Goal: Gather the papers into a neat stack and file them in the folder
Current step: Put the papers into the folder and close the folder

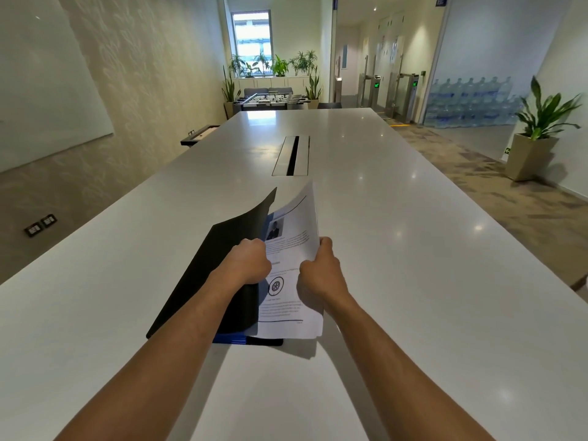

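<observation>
Filing step in hand: papers (291, 265) pinched in closed right hand (319, 270) grip over open folder (219, 268), left hand (249, 264) gripping the cover; next, slide stack in squarely.

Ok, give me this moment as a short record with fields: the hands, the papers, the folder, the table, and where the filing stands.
left hand: closed on the left edge of the papers, by the folder cover
right hand: closed on the right edge of the papers
papers: one stack, printed side up, far end raised
folder: black, open, cover lifted at left, blue inside
table: white, folder lying on it
stage: papers gathered, being set into the folder, cover not yet shut
</observation>
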A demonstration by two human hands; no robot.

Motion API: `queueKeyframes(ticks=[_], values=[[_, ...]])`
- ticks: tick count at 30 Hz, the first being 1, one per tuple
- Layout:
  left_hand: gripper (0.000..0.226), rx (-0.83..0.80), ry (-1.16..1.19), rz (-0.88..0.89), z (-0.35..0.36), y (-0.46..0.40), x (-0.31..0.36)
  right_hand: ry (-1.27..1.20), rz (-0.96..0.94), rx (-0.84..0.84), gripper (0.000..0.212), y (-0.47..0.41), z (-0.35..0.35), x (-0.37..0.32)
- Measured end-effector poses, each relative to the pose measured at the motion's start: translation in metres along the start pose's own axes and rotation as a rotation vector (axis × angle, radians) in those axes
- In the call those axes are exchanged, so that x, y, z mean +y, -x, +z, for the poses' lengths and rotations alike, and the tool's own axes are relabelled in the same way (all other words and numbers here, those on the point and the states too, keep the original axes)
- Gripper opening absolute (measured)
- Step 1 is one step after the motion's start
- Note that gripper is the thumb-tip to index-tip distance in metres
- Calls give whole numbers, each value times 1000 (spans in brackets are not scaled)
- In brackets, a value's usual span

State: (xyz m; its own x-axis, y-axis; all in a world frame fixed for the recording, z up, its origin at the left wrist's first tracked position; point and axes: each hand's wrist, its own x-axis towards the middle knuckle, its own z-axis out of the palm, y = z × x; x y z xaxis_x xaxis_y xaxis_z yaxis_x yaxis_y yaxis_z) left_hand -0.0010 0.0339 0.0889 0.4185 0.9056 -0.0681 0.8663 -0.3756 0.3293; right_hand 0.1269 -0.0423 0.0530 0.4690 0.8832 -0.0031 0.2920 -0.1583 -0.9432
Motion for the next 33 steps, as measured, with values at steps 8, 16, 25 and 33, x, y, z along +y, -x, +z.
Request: queueKeyframes(ticks=[8, 16, 25, 33], values=[[13, -7, -17, 26, 9, 4, 18, -38, 141, -55, 49, -15, 15, 0], [32, 4, -42, 75, 3, 8, 37, -24, 103, -230, 51, -24, 33, 17], [21, 8, -30, 67, 9, 12, 46, 92, 53, -297, 43, -20, 38, 24], [31, -14, 20, 115, 16, 10, 44, 635, -129, -117, 34, -30, 10, 22]])
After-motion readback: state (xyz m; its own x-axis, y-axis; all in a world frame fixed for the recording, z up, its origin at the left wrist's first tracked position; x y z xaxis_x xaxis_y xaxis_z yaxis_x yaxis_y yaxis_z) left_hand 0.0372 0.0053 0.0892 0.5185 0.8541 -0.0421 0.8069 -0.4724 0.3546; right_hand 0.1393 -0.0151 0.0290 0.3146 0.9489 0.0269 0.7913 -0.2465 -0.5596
